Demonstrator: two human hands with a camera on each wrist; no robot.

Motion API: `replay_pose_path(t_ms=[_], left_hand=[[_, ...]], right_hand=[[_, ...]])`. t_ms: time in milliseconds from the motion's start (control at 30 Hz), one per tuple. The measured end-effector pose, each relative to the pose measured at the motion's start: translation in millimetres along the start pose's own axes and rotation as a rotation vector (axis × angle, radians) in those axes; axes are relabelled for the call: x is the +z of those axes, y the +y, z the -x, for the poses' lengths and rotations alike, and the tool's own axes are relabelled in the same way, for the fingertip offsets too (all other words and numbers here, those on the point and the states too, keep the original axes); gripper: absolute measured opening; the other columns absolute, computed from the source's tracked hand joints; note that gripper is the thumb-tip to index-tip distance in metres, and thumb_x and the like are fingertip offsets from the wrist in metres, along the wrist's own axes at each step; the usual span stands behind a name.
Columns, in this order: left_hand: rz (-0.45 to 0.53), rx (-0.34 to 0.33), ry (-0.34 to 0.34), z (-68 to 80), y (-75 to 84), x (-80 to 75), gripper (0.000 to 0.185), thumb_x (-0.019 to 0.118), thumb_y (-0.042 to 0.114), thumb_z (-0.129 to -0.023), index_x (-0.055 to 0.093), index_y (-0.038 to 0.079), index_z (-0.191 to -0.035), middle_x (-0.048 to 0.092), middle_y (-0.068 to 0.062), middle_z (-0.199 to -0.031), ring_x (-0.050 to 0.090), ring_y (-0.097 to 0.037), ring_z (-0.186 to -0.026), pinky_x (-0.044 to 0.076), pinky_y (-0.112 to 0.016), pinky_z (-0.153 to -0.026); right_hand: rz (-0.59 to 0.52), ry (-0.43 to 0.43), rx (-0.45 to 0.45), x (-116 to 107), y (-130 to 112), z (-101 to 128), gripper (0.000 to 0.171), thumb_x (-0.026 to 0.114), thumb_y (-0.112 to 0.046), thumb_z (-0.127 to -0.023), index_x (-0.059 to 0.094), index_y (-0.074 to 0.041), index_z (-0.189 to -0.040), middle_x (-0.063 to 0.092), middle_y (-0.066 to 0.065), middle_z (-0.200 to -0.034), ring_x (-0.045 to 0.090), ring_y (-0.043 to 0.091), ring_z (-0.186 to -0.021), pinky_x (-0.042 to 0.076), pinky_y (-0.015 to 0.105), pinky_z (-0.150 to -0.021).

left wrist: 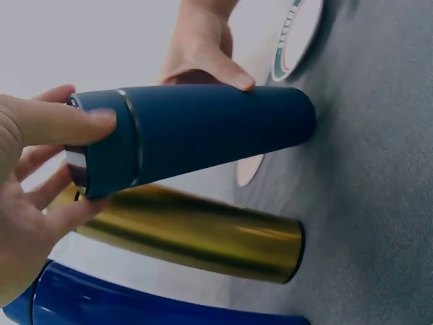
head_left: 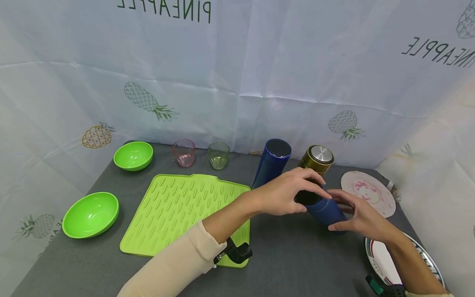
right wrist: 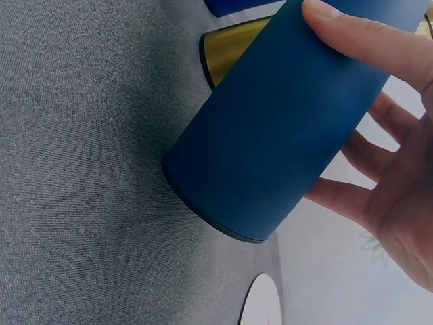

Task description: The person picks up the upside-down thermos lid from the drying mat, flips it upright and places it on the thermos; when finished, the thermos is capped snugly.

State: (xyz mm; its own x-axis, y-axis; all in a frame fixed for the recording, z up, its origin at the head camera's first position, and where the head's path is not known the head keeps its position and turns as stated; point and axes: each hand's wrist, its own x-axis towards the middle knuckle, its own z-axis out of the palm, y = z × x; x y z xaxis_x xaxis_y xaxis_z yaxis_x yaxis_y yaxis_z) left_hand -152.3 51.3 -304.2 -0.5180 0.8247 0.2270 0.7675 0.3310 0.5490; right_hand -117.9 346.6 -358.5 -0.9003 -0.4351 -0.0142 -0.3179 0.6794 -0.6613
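A matte blue thermos (head_left: 328, 212) leans at a tilt between both hands at the right of the table. My left hand (head_left: 285, 193) holds its lid end; in the left wrist view the thumb lies across the blue lid (left wrist: 108, 152), above a thin silver ring. Lower down, my right hand (head_left: 358, 215) grips the body, its thumb on the near side and fingers around the far side in the right wrist view. Just behind stand a gold thermos (head_left: 313, 159) with a silver top and a glossy blue thermos (head_left: 270, 165).
A green ridged mat (head_left: 185, 206) lies left of centre. Two green bowls (head_left: 90, 214) stand on the left. A pink glass (head_left: 183, 153) and a green glass (head_left: 218, 156) stand at the back. To the right lie a pink-patterned plate (head_left: 368, 193) and a rimmed plate (head_left: 380, 258).
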Motion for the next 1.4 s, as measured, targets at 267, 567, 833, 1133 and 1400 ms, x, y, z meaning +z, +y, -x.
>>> replay_pose_path(t_ms=[267,567,833,1133,1400], left_hand=[[-0.101,-0.12,0.051,-0.1,3.5,2.2,0.065,0.077,0.054,-0.086,0.058,0.034,-0.145,0.053,0.004,-0.137,0.049,-0.011,-0.124,0.049,-0.023,-0.099],[-0.101,-0.095,0.021,-0.4,4.9,3.3,0.068,0.078,0.047,-0.088,0.052,0.032,-0.149,0.047,0.003,-0.146,0.047,-0.012,-0.131,0.05,-0.023,-0.099],[-0.047,-0.029,-0.011,-0.9,3.8,3.4,0.058,0.081,0.021,-0.088,0.061,0.031,-0.142,0.049,0.004,-0.146,0.044,-0.013,-0.135,0.043,-0.023,-0.11],[-0.11,-0.184,0.1,-0.2,7.4,5.4,0.067,0.078,0.057,-0.084,0.058,0.033,-0.143,0.057,0.003,-0.125,0.054,-0.008,-0.107,0.047,-0.016,-0.081],[-0.032,-0.062,0.044,-0.3,6.8,-0.1,0.06,0.087,0.029,-0.082,0.066,0.027,-0.138,0.059,0.003,-0.133,0.052,-0.012,-0.123,0.046,-0.02,-0.1]], right_hand=[[-0.011,0.001,-0.022,-0.1,0.7,-1.5,0.083,0.091,-0.019,-0.076,0.049,-0.011,-0.146,0.059,-0.009,-0.138,0.052,-0.019,-0.118,0.048,0.009,-0.096],[-0.028,-0.006,-0.029,-1.5,1.3,-2.6,0.083,0.09,-0.017,-0.076,0.048,-0.01,-0.147,0.055,-0.025,-0.135,0.053,-0.018,-0.118,0.048,0.009,-0.095],[-0.028,-0.008,-0.017,-0.4,0.7,-1.6,0.082,0.091,-0.018,-0.076,0.049,-0.012,-0.146,0.055,-0.021,-0.136,0.052,-0.019,-0.118,0.05,0.01,-0.095],[-0.014,0.011,-0.042,0.8,4.7,-2.0,0.083,0.092,-0.017,-0.074,0.05,-0.012,-0.146,0.053,-0.032,-0.132,0.055,-0.016,-0.117,0.047,0.008,-0.096],[-0.024,0.004,-0.019,0.4,1.3,0.1,0.082,0.091,-0.017,-0.075,0.05,-0.009,-0.144,0.057,-0.018,-0.134,0.055,-0.017,-0.116,0.049,0.01,-0.094]])
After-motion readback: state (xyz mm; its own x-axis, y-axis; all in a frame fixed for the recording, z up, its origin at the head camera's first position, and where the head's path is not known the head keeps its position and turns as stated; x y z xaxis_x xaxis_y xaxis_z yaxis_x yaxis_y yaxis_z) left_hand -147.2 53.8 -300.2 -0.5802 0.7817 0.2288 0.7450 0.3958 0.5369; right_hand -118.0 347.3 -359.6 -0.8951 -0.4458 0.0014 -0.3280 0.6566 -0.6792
